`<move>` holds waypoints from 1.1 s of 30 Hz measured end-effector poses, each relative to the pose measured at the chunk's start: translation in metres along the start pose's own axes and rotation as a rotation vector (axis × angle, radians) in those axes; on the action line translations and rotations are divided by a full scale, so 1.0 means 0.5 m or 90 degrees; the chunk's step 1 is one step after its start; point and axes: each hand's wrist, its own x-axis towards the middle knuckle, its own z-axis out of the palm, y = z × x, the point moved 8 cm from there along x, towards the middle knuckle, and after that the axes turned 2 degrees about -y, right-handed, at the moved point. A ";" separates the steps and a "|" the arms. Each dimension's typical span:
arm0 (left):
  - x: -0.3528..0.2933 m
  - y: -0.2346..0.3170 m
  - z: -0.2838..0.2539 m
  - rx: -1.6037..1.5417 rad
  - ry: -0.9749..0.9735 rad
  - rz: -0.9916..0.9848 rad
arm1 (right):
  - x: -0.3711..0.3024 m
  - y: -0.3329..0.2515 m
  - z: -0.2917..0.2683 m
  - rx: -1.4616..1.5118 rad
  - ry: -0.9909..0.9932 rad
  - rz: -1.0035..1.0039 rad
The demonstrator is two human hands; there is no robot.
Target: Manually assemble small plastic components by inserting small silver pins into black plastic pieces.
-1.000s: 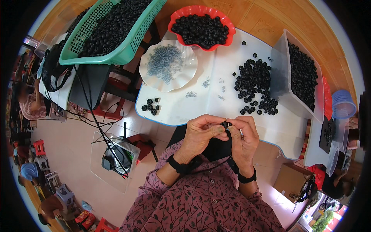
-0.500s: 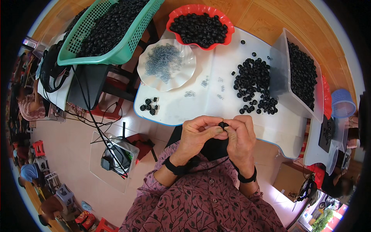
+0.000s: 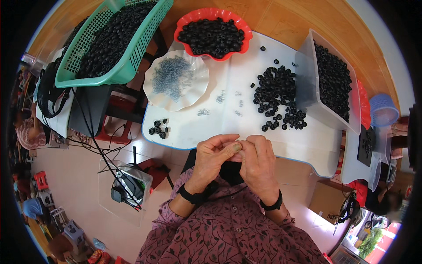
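My left hand and my right hand meet at the table's near edge, fingertips pinched together. Whatever they hold is hidden behind the fingers. Just beyond, on the white table, lie small groups of clear, springlike pieces. A white wavy-rimmed plate carries a heap of the same pieces. To the right spreads a loose pile of small black round parts, ring-shaped or cap-shaped. Several black pieces sit apart at the table's left corner.
A red scalloped bowl and a green basket, both full of black parts, stand at the back. A clear bin of black parts tilts at the right. Cables hang left of the table; a cardboard box rests on the floor.
The small black round part that showed between my fingertips is now hidden by them. My hands stay together with the fingers shifted. The whole view has moved slightly, so the table appears further left.
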 end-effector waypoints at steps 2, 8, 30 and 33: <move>0.003 -0.002 -0.002 0.007 0.004 0.001 | -0.003 0.004 0.003 0.008 -0.007 0.008; 0.008 -0.011 -0.008 0.038 -0.013 -0.009 | -0.021 0.031 0.023 0.106 -0.043 0.090; 0.008 -0.017 -0.009 0.042 -0.034 0.058 | -0.031 0.063 0.113 0.543 -0.107 0.394; 0.010 -0.019 -0.012 -0.029 -0.040 0.071 | -0.034 0.070 0.121 0.581 -0.072 0.399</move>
